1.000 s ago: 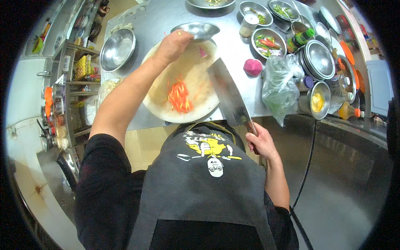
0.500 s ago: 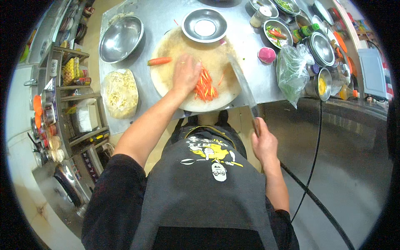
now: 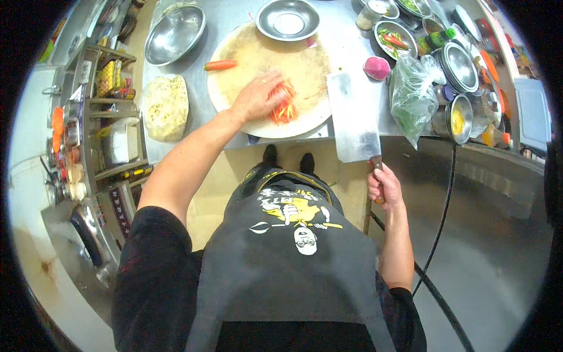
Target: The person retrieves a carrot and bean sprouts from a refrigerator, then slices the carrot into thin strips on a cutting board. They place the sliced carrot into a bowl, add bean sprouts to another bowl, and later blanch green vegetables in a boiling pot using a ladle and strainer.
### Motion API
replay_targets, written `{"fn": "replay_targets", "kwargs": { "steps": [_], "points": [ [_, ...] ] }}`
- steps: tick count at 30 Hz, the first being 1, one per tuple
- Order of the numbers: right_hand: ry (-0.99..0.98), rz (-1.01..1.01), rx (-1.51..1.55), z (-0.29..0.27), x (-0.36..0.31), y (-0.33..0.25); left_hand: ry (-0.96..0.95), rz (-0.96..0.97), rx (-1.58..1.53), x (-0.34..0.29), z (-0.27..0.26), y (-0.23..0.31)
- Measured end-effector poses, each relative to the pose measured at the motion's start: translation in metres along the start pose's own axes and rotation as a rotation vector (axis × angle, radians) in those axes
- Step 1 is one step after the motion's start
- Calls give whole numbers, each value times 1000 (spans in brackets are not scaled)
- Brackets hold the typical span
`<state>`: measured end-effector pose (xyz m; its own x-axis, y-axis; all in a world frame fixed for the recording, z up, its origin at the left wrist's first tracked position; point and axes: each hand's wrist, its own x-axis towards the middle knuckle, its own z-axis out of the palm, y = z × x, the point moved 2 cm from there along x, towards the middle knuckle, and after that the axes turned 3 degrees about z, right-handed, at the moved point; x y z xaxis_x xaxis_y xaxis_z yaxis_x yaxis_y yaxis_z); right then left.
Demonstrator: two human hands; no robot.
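Note:
My left hand (image 3: 258, 98) lies over a heap of shredded carrot (image 3: 285, 111) on the round, pale chopping board (image 3: 234, 126). Its fingers are stretched out and slightly blurred, resting against the shreds. My right hand (image 3: 385, 186) is closed round the wooden handle of a cleaver (image 3: 353, 120). The broad side of the blade faces up, off the board's right edge and partly past the table's front edge. A carrot piece (image 3: 220, 65) sits at the board's left. At its far edge stands a shallow steel bowl (image 3: 271, 28).
Left on the steel table are a large bowl (image 3: 157, 50) and a bag of pale yellow shreds (image 3: 166, 111). To the right lie a pink-skinned piece (image 3: 376, 68), a bag of greens (image 3: 410, 97), a bowl of cut peppers (image 3: 387, 50) and stacked bowls (image 3: 458, 67). A black hose (image 3: 446, 211) hangs at right.
The cleaver has turned from nearly edge-on to showing its broad side, and my right hand has shifted right. My left hand has moved further onto the carrot shreds. The whole view has shifted slightly.

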<state>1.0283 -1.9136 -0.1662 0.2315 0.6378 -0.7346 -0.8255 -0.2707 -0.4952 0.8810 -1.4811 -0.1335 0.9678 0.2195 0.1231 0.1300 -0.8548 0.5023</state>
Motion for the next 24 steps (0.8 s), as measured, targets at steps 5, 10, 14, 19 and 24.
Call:
{"fn": "replay_targets", "kwargs": {
  "steps": [5,10,14,19,24],
  "points": [
    [-24,103,-71,-5,12,4,194,-155,70,-29,-1,29],
    [-58,160,-112,22,47,58,293,-397,50,-23,23,56],
    [-106,208,-237,154,23,17,376,-463,61,-16,22,73],
    [-251,243,-131,179,37,22,523,-486,11,-8,24,68],
    [-252,165,-122,191,29,-11,616,-319,-2,25,2,74]
  ]
}}
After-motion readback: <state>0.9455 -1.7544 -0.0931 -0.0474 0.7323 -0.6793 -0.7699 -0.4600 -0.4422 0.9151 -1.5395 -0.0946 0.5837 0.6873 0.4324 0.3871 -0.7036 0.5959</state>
